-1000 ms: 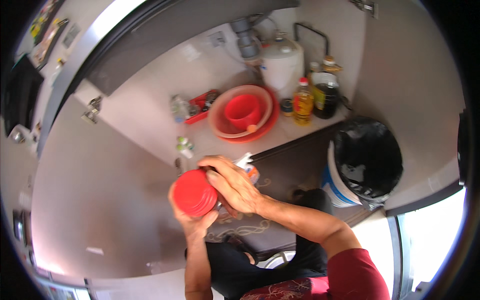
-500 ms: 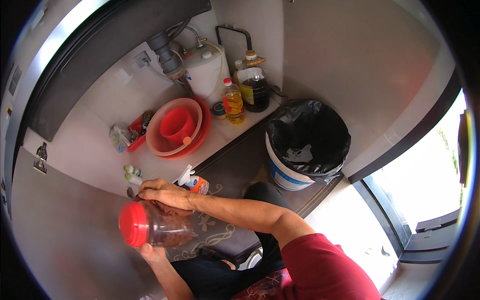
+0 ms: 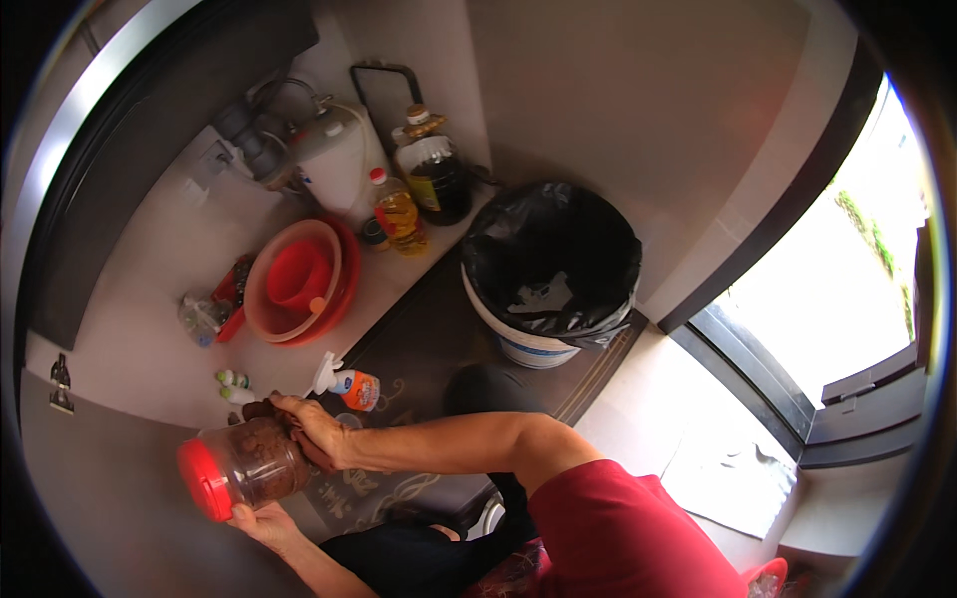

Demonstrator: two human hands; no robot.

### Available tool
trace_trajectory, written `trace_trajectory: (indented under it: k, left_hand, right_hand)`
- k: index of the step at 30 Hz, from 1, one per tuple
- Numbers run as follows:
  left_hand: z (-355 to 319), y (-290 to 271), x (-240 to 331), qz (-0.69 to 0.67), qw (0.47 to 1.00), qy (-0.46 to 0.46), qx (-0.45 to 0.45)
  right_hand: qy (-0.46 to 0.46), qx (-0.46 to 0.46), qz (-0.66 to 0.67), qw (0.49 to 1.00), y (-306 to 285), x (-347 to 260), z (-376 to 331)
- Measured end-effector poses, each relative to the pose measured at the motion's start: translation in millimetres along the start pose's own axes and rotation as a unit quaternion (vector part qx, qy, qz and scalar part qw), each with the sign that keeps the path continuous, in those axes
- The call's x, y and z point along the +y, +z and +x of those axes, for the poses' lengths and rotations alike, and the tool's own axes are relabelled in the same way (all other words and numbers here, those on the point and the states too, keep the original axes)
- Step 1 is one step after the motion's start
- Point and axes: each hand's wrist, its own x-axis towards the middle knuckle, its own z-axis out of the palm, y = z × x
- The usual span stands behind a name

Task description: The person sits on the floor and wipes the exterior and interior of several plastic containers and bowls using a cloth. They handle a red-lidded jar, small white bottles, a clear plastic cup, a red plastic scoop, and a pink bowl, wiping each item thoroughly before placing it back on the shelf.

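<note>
A clear plastic jar (image 3: 264, 468) with a red screw lid (image 3: 204, 480) lies tilted on its side in the air, lid end toward the lower left. My left hand (image 3: 261, 522) grips it from below, close to the lid. Around the jar's base end, my right hand (image 3: 317, 431) is closed on a brown cloth (image 3: 261, 410) pressed against the jar. Brown shows through the clear wall; I cannot tell whether it is contents or the cloth behind. Just beyond my right hand is a spray bottle (image 3: 357, 389) with a white trigger head and an orange label.
Inside the open cabinet are nested red basins (image 3: 337, 284), a yellow oil bottle (image 3: 401, 221), a dark-filled jug (image 3: 446, 189), a white tank (image 3: 344, 164) and small green-capped bottles (image 3: 235, 380). A bucket (image 3: 538, 349) lined with a black bag stands on the patterned dark mat (image 3: 429, 349).
My right hand with the cloth has moved from the jar's upper side to its base end. The jar has come down slightly in my left hand. The whole view has shifted.
</note>
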Motion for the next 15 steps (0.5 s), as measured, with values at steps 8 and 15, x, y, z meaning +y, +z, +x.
trace_trajectory:
  k: [8,15]
  left_hand:
    - [-3.1,46.2,9.4,0.113,0.989,0.067,0.072]
    - [7.0,41.2,0.9,0.118,0.972,0.046,0.196]
  right_hand:
    - [-0.051,0.058,-0.051,0.996,7.8,-10.9,-4.4]
    - [-0.055,-0.013,-0.297,0.953,18.0,-25.9,-31.6]
